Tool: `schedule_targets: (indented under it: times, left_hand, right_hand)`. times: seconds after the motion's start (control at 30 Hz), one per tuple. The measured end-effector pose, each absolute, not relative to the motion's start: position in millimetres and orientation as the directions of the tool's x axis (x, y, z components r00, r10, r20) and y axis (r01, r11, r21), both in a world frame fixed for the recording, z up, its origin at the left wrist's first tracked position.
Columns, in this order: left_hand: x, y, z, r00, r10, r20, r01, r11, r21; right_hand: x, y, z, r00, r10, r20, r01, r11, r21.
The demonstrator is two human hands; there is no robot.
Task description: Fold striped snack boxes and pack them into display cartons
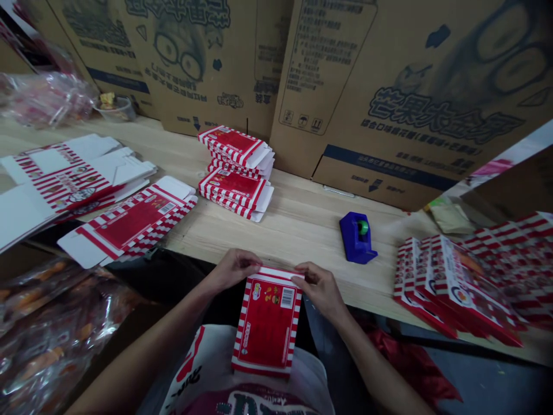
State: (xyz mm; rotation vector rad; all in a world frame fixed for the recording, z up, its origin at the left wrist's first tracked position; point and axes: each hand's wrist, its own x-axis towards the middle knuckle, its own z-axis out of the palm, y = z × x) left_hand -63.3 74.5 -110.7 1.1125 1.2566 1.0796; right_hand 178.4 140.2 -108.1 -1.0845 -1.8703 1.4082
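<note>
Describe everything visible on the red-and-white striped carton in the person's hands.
The carton is a slim printed paperboard box, its main face red with red-and-white striped borders. That face shows a barcode, small food graphics and fine print near the far end. It stands tilted, with the far end raised, above the white cloth at the person's front; whether they touch is unclear. The left hand and right hand grip the far end, where a white edge shows. Whether it is sealed cannot be told.

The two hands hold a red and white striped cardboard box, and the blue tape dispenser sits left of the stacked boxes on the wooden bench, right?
No: the blue plastic tape dispenser sits right of the stacked red and white cartons, not left, as the head view shows. The left hand and right hand do hold the striped cardboard box.
</note>
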Motion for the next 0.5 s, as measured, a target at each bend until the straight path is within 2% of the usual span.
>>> schedule_targets:
  times: [0.13, 0.33, 0.4, 0.5]
  left_hand:
    - [-69, 83, -100, 0.106, 0.975, -0.193, -0.035, 0.198, 0.980]
    - [-66, 74, -103, 0.073, 0.980, -0.184, -0.051, 0.188, 0.981]
    - [-62, 69, -106, 0.050, 0.986, -0.159, -0.012, 0.160, 0.987]
    - [-55, 61, -109, -0.011, 0.996, -0.093, 0.156, 0.094, 0.983]
  right_hand:
    - [174, 148, -100, -0.513, 0.855, -0.070, 0.272, 0.085, -0.959]
    - [177, 133, -107, -0.499, 0.865, 0.047, 0.161, 0.146, -0.976]
    - [178, 124, -111, -0.467, 0.881, 0.081, 0.146, 0.167, -0.975]
    - [179, 109, -116, -0.398, 0.910, 0.113, 0.150, 0.186, -0.971]
